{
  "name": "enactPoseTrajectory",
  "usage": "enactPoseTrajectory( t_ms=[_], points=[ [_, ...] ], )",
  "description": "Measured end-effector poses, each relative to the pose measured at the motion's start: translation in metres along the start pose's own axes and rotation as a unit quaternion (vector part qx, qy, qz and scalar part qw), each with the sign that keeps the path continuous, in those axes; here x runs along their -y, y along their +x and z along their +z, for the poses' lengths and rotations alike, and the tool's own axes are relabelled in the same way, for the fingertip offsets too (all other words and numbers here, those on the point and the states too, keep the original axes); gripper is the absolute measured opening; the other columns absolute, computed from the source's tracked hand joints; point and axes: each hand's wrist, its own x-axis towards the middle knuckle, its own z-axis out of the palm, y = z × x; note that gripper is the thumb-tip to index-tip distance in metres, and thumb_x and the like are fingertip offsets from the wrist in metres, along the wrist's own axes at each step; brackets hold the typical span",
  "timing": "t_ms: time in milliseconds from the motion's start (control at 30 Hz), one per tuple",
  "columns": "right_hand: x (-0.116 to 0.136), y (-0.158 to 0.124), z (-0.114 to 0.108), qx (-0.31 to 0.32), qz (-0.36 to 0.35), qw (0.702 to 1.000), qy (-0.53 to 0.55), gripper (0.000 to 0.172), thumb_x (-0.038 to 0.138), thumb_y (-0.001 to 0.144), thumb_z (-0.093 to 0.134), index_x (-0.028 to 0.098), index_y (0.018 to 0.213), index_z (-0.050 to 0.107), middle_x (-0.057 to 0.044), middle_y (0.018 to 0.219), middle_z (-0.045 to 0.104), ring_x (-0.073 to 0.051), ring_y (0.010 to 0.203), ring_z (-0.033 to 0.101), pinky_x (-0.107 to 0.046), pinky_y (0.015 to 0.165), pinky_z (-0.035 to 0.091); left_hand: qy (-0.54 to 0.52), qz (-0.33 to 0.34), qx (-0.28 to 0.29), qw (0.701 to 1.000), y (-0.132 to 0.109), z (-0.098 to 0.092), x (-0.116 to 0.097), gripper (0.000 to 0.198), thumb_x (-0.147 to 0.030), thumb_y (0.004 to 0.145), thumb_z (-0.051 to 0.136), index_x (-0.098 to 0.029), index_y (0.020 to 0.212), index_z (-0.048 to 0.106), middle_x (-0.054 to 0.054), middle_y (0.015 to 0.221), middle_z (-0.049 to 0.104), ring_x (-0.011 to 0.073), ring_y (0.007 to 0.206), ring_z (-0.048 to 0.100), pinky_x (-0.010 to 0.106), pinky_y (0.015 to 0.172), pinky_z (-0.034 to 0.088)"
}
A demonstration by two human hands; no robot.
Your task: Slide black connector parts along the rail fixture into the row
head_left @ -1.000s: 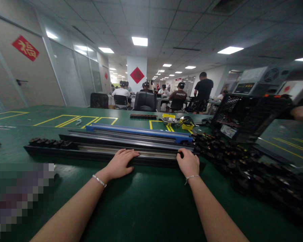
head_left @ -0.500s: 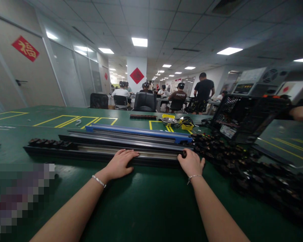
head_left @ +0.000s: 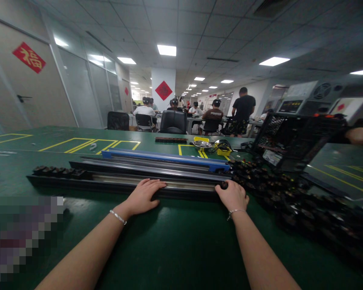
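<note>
As the left hand (head_left: 143,196) rests, thumb and fingers apart, on the near black rail (head_left: 115,185), the right hand (head_left: 233,195) curls fingers around a dark piece (head_left: 224,185) at the rail's right end.

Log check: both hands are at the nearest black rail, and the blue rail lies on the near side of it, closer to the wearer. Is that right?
Not quite: the head view shows the blue rail on the far side of the nearest black rail, farther from the wearer. The left hand and right hand are indeed at that black rail.
</note>
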Motion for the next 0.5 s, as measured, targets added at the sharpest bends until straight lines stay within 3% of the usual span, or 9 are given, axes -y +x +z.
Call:
enactPoseTrajectory(
  t_ms=[167, 500],
  points=[
    [-0.0031, 0.0029, -0.0021, 0.004, 0.002, 1.0, 0.013, 0.047, 0.043, 0.074, 0.044, 0.023, 0.115, 0.054, -0.009, 0.122, 0.054, -0.029, 0.118, 0.041, -0.047, 0.094, 0.037, 0.003, -0.001, 0.0, 1.0, -0.0002, 0.0001, 0.0002, 0.061, -0.027, 0.072, 0.055, -0.032, 0.13, 0.039, -0.002, 0.137, 0.047, 0.0192, 0.128, 0.038, 0.042, 0.109, 0.02],
    [-0.0032, 0.0037, -0.0042, 0.017, 0.009, 1.0, 0.022, 0.041, 0.042, 0.074, 0.044, 0.025, 0.11, 0.057, -0.006, 0.122, 0.055, -0.029, 0.117, 0.042, -0.049, 0.093, 0.038, 0.005, -0.004, 0.004, 1.0, -0.0006, -0.0007, -0.0004, 0.061, -0.027, 0.073, 0.054, -0.031, 0.131, 0.039, -0.001, 0.138, 0.047, 0.0192, 0.129, 0.038, 0.041, 0.11, 0.019]
  ],
)
